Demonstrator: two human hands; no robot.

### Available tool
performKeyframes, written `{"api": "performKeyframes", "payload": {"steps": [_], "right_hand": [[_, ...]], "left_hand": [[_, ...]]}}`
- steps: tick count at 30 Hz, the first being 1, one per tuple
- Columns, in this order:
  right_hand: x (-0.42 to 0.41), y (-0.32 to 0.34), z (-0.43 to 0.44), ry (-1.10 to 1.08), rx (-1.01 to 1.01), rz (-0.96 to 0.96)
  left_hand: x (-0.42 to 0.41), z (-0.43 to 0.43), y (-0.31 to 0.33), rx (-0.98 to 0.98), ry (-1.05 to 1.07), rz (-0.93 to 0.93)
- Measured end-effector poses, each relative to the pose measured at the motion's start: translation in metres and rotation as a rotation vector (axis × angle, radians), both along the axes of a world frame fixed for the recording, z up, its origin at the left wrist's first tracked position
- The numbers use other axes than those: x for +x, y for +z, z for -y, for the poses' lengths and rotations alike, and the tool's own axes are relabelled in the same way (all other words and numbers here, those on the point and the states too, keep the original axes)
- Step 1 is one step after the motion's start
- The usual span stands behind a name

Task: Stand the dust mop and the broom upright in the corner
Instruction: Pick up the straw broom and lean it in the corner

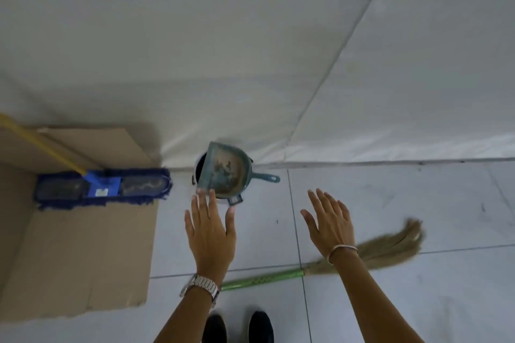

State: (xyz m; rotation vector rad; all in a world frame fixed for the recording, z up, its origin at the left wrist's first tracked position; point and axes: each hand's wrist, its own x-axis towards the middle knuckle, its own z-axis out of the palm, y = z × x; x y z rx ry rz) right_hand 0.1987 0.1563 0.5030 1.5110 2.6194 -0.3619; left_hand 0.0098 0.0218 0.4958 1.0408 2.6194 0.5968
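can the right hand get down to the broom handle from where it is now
Probably yes. The right hand is open and empty, hovering above the broom, which lies flat on the floor tiles. Nothing lies on the green handle; only the person's own forearms cross above it, so reaching down looks unobstructed.

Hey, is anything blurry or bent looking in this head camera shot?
Head view: the broom bristles look smeared; the dust mop and both hands, left and right, look fairly sharp; the wide lens bows the wall seams; soft even light, faint shadows.
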Motion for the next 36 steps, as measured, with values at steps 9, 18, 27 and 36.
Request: {"api": "performKeyframes", "payload": {"steps": [9, 18, 27, 36], "right_hand": [[0.040, -0.336, 0.057, 0.279, -0.331, 0.240], [0.050, -0.515, 0.099, 0.414, -0.569, 0.354], [0.030, -0.510, 0.094, 0.371, -0.711, 0.471], [-0.007, -0.461, 0.056, 0.173, -0.683, 0.205]], "left_hand": [[0.049, 0.065, -0.313, -0.302, 0.574, 0.510], [0.032, 0.113, -0.499, -0.138, 1.393, 1.291], [0.014, 0.116, -0.498, 0.149, 1.574, 1.441], [-0.008, 0.062, -0.444, 0.580, 1.327, 1.408]]}}
